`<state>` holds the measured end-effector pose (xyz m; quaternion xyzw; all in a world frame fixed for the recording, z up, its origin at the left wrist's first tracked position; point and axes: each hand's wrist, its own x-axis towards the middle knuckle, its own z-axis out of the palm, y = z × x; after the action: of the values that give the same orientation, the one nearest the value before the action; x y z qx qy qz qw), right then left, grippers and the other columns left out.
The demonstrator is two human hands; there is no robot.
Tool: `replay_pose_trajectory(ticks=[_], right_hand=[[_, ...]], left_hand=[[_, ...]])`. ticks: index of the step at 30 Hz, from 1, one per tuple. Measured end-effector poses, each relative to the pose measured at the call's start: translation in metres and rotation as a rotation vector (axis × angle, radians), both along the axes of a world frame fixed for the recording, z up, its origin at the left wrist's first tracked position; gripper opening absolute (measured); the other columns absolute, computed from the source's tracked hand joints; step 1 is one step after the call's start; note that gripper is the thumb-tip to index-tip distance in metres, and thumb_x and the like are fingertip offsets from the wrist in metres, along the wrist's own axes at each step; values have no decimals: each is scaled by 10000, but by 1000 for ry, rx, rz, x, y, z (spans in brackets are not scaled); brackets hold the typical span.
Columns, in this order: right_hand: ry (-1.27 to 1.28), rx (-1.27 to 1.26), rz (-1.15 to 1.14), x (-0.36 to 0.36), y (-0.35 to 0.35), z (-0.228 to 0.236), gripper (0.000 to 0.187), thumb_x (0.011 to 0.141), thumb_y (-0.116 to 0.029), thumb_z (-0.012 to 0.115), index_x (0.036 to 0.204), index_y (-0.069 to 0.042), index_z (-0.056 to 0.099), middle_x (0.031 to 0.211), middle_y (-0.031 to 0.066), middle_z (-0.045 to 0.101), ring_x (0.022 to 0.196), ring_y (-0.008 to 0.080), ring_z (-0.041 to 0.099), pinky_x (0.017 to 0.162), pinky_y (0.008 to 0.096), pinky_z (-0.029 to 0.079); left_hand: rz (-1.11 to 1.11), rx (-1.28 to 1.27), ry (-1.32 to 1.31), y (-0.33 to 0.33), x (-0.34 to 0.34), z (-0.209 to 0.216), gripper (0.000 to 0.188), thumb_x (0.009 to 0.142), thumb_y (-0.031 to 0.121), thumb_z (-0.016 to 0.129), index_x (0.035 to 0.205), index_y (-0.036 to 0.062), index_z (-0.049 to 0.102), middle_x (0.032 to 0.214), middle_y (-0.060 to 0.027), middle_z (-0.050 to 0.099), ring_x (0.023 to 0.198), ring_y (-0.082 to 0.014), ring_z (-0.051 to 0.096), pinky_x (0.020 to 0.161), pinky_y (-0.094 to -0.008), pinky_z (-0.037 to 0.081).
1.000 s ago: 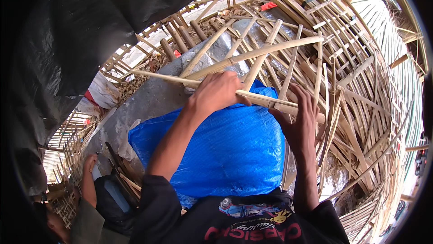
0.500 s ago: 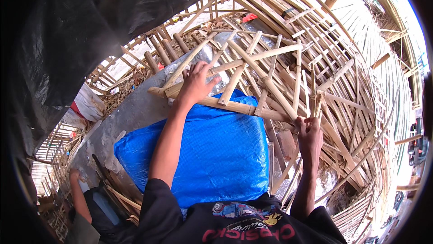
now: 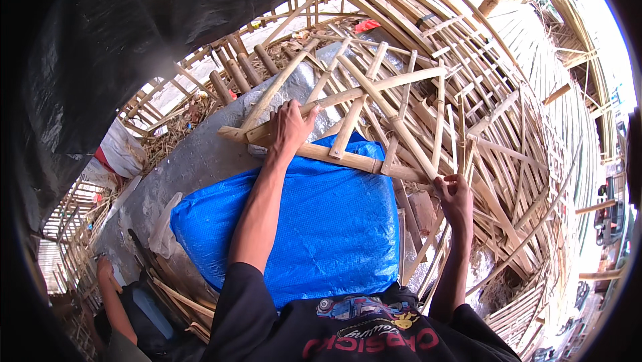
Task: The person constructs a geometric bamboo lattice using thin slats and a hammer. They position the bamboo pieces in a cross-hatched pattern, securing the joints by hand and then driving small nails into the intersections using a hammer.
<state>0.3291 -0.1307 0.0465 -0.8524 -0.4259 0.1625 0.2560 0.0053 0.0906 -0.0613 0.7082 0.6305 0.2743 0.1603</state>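
Beside heaped bamboo strips, newly spans the bamboo frame with a diagonal slat, seemingly steadying it, pinching its lower end with right hand fingers, with left hand grip unclear.

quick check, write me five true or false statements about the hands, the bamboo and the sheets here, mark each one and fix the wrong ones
1. The left hand is at the left part of the bamboo frame. True.
2. The right hand rests on the blue sheet. False: the right hand is at the lower end of a diagonal bamboo strip.
3. In view, the blue tarpaulin lies between the bamboo frame and the person's black shirt. True.
4. The black plastic sheet hangs at the lower right. False: the black plastic sheet is at the upper left.
5. Another person's hand shows at the lower left. True.
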Motion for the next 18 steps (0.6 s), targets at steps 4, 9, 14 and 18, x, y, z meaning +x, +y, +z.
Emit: replay_pose_trajectory(ticks=[4,9,14,18], right_hand=[[-220,195,269,13,6,-27,251,879,-242,725,960,-13,663,818,125,666,740,223,637,683,356,495],[-266,122,272,-12,32,-44,398,827,-323,778,1056,-45,610,1033,106,613,988,273,590,884,404,448],[-227,86,215,-17,42,-53,540,840,-418,745,1190,-58,545,1193,165,533,1186,341,455,1014,495,343],[-227,22,-93,13,54,-63,776,878,-590,634,1251,79,513,1142,270,569,1109,354,541,1011,441,411]], left_hand=[[27,153,-6,-4,1,9,529,869,535,662,947,13,630,913,-164,668,854,-313,633,834,-469,421],[24,222,88,-16,3,30,609,748,521,794,998,-12,637,959,-194,673,929,-345,643,846,-463,446],[30,218,61,-13,-1,22,494,753,411,818,982,12,638,959,-175,670,932,-353,632,840,-463,407],[13,293,88,-16,4,31,481,754,401,813,988,17,645,979,-168,668,962,-344,624,847,-465,402]])
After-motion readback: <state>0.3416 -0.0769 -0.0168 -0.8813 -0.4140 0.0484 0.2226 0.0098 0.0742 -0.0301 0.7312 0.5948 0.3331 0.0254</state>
